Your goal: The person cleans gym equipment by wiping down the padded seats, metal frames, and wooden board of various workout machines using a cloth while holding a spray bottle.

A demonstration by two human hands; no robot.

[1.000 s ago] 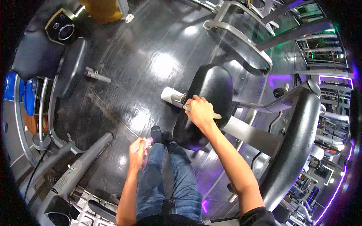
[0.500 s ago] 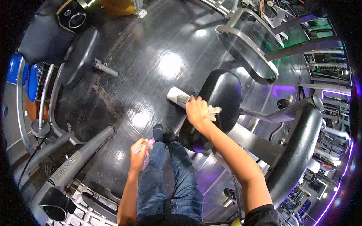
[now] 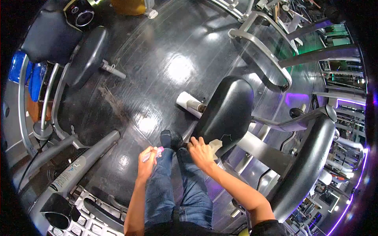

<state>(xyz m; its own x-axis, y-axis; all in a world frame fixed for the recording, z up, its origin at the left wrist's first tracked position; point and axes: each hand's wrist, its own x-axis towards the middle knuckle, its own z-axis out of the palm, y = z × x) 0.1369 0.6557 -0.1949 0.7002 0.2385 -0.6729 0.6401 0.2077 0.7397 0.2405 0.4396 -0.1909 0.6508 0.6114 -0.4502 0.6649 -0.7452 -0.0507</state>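
Observation:
My left hand [image 3: 148, 161] is closed around a small translucent bottle with a pink top [image 3: 153, 154], held in front of my left leg. Under my right hand [image 3: 201, 154] is a cream-coloured cloth [image 3: 215, 147], partly covered by my fingers. Hand and cloth press on the near end of a black padded machine seat [image 3: 227, 110]. A thin pale thread or streak shows on the padding just beyond the cloth. Past the seat's far left side juts a grey metal post with a white end [image 3: 191, 104].
To the right stands a black backrest pad [image 3: 301, 169] on a grey frame. Another padded machine [image 3: 87, 57] is at the left, with a grey tube [image 3: 84, 165] angled across the floor. Dark rubber flooring [image 3: 157, 51] lies between the machines. Bent metal frame legs [image 3: 264, 49] stand at the back right.
My right hand has slid with the cloth from the seat's far left edge towards me, to its near end. My left hand keeps the bottle at almost the same spot.

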